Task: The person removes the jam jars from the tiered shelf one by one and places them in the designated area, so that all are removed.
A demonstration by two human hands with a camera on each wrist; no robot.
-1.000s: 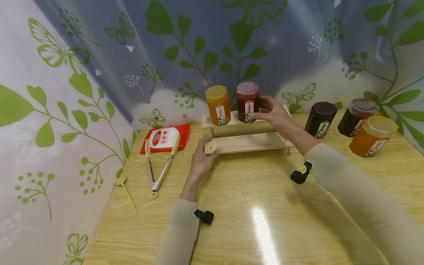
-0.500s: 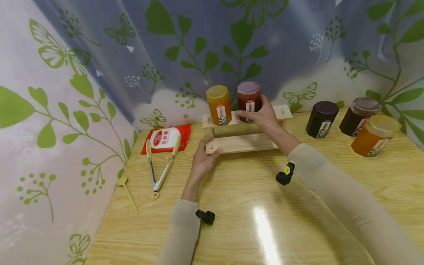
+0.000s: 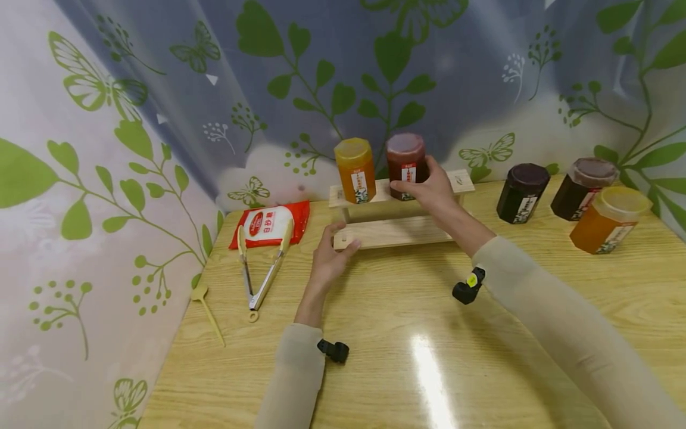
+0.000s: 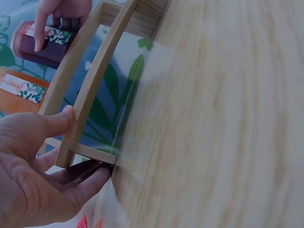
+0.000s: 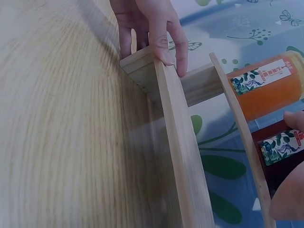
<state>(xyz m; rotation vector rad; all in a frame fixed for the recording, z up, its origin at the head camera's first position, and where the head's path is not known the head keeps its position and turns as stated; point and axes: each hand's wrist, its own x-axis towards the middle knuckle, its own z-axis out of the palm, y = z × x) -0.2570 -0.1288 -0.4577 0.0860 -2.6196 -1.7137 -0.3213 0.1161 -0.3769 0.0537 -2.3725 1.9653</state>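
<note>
A two-tier wooden rack (image 3: 396, 232) stands near the back of the table. My left hand (image 3: 328, 259) grips the left end of its lower shelf, thumb on top and fingers round the end, as the left wrist view shows. On the upper shelf stands a jar of orange jam (image 3: 356, 173) with a yellow lid. Just right of it is a dark red jam jar (image 3: 405, 155) with a pinkish lid. My right hand (image 3: 436, 189) holds this red jar, its thumb across the label. The right fingers behind the jar are partly hidden.
At the right stand a dark purple jar (image 3: 522, 193), a dark red jar (image 3: 581, 189) and an orange jar (image 3: 610, 220). At the left, tongs (image 3: 261, 289) lean over a red-and-white packet (image 3: 268, 225), and a yellow spoon (image 3: 208, 313) lies by the wall.
My right hand has shifted its grip round the red jar, and the jar has moved slightly right, away from the orange one. The left hand keeps its hold on the rack.
</note>
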